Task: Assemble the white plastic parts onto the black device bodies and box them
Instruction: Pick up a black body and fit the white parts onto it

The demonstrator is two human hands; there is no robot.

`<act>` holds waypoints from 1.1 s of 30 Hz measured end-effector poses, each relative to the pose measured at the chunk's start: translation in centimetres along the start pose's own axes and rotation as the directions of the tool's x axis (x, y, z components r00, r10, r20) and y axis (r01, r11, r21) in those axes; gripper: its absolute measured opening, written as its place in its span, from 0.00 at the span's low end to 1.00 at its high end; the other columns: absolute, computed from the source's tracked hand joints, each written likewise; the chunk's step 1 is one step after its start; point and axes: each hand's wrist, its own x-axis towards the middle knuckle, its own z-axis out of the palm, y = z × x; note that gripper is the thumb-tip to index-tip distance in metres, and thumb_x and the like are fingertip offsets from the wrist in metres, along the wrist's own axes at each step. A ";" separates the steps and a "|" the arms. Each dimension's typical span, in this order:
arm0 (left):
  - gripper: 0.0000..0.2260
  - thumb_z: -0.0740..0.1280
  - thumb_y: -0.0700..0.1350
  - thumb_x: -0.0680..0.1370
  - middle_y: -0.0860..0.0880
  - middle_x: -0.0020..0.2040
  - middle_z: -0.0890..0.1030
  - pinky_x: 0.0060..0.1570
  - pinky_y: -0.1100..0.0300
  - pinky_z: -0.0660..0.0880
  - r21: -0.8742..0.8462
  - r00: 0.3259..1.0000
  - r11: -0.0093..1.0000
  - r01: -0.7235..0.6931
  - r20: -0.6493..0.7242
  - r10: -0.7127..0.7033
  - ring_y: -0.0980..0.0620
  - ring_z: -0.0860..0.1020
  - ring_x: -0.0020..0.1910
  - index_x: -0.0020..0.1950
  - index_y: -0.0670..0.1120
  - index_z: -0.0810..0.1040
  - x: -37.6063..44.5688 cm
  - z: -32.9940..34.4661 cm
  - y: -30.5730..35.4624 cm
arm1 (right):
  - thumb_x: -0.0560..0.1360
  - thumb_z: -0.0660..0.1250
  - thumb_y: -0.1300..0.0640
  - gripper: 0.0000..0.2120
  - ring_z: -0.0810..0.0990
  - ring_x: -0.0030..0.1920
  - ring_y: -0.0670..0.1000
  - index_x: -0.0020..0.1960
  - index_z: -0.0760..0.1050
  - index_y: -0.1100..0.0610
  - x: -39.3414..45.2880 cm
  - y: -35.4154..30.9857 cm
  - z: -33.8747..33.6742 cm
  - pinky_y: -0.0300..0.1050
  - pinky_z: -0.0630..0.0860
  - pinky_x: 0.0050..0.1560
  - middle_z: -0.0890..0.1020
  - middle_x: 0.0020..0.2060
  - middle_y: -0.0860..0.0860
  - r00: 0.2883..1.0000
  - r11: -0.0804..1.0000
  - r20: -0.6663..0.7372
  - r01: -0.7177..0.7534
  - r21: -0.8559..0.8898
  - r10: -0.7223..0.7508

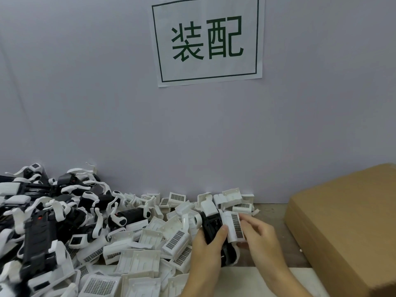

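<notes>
Assembly step in progress. The left hand point(209, 243) is gripping a black device body point(212, 227), thumb curled over its face, while the right hand point(260, 236) is pinching a white plastic part point(234, 226) with a gridded label against the body's right flank — the two pieces are touching, though whether the part is seated cannot be told. The pair sits at about 5 o'clock in the view. Loose white parts point(150, 239) are lying heaped at 6 to 7 o'clock; a pile of black-and-white units point(53, 213) is lying at 8 o'clock. The cardboard box point(347, 224) is standing at 4 o'clock, near the right hand. Judged next — pressing the part home squarely, then carrying the unit rightward to the box.
</notes>
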 end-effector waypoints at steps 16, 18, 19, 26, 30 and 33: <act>0.18 0.57 0.48 0.84 0.39 0.44 0.86 0.33 0.58 0.82 -0.259 0.991 0.963 0.075 0.129 -0.042 0.47 0.86 0.35 0.60 0.38 0.81 -0.6 0.7 0.6 | 0.75 0.73 0.47 0.08 0.79 0.47 0.35 0.52 0.77 0.42 -0.6 0.1 1.0 0.30 0.78 0.40 0.81 0.47 0.41 0.968 0.902 0.031 0.243 -0.358 -0.249; 0.20 0.57 0.46 0.85 0.42 0.35 0.82 0.20 0.67 0.72 -0.200 0.994 0.980 0.019 0.110 0.003 0.56 0.78 0.22 0.63 0.30 0.76 -0.8 0.2 0.3 | 0.74 0.73 0.46 0.04 0.80 0.45 0.39 0.46 0.78 0.40 -0.9 -0.1 1.4 0.36 0.79 0.41 0.80 0.43 0.44 0.957 0.863 0.138 0.289 -0.414 -0.255; 0.20 0.57 0.46 0.85 0.43 0.35 0.81 0.20 0.68 0.70 -0.168 0.991 0.986 -0.024 0.126 0.045 0.57 0.76 0.21 0.65 0.30 0.74 -0.9 -0.1 0.0 | 0.74 0.72 0.46 0.03 0.80 0.44 0.40 0.45 0.78 0.39 -1.0 -0.2 1.5 0.38 0.80 0.41 0.80 0.42 0.44 0.952 0.848 0.149 0.305 -0.434 -0.266; 0.14 0.60 0.43 0.84 0.37 0.56 0.84 0.31 0.68 0.77 -0.092 0.994 0.996 -0.018 0.106 0.027 0.53 0.84 0.37 0.68 0.41 0.75 -0.1 0.8 0.1 | 0.70 0.61 0.35 0.15 0.77 0.47 0.40 0.51 0.76 0.40 -1.0 -0.7 1.3 0.41 0.79 0.45 0.75 0.43 0.41 0.940 0.724 0.210 0.341 -0.600 -0.269; 0.12 0.61 0.45 0.84 0.44 0.50 0.87 0.40 0.64 0.80 -0.118 0.999 0.992 -0.035 0.034 0.040 0.50 0.86 0.48 0.64 0.42 0.78 0.5 0.6 -0.3 | 0.74 0.60 0.38 0.15 0.77 0.49 0.42 0.55 0.76 0.43 -0.9 -0.7 1.0 0.40 0.78 0.47 0.75 0.46 0.40 0.905 0.663 0.314 0.424 -0.617 -0.287; 0.15 0.61 0.49 0.83 0.38 0.51 0.86 0.50 0.48 0.82 -0.201 0.999 0.979 0.025 0.025 -0.020 0.41 0.85 0.51 0.58 0.41 0.83 0.9 0.4 -0.3 | 0.80 0.67 0.54 0.07 0.81 0.47 0.41 0.52 0.83 0.47 -0.7 -0.5 0.8 0.34 0.78 0.42 0.82 0.47 0.45 0.947 0.889 0.231 0.295 -0.351 -0.223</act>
